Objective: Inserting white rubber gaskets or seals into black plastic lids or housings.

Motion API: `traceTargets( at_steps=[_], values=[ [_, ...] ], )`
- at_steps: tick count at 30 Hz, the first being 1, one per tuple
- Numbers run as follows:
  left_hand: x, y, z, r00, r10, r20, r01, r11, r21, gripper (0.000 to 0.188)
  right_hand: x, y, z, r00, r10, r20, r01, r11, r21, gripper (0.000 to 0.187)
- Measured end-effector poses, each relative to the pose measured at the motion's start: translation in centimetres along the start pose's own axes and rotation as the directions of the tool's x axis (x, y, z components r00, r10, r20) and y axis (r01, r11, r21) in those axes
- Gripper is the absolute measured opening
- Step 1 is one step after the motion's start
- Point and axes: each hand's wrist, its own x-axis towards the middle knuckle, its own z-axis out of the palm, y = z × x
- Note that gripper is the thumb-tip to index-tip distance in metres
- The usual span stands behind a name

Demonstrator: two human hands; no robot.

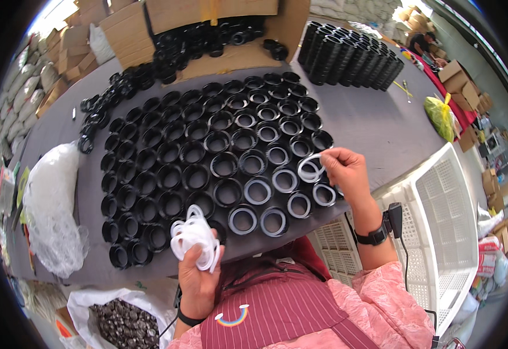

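A loose bunch of thin white rings (195, 237) is gripped in my left hand (199, 282) at the table's near edge. My right hand (347, 173) pinches one white ring (304, 170) between thumb and fingertips, over the right side of the rows. Whether that ring touches the black piece below it, I cannot tell. Short black cylindrical rings (193, 152) stand in close rows across the grey table. Several at the near right have a white ring seated in them, such as a black ring (273, 221) by the front edge.
An open cardboard box (219, 68) of black rings lies at the back, with more spilling left. Stacked black rings (347, 55) stand at the far right. A clear plastic bag (53, 209) lies left; white plastic crates (440, 192) stand right; a sack of dark parts (82, 302) sits below.
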Motion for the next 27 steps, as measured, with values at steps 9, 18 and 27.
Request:
traceTargets(
  at_steps=[9, 18, 27],
  values=[
    [1.9, -0.9, 0.6, 0.999, -0.045, -0.029, 0.045, 0.999, 0.008, 0.051, 6.7, 5.5, -6.9, 0.995, 0.079, -0.062, -0.075, 0.995, 0.064, 0.011],
    [2.4, -1.6, 1.4, 0.997, -0.051, -0.063, 0.053, 0.998, 0.031, 0.05, 9.4, 8.4, -6.7, 0.984, 0.173, -0.038, -0.175, 0.983, -0.057, 0.014],
    [2.2, -1.7, 1.6, 0.998, -0.039, -0.053, 0.041, 0.999, 0.022, 0.052, 10.2, 7.6, -7.2, 0.963, 0.271, -0.012, -0.271, 0.962, 0.018, 0.015]
  ],
)
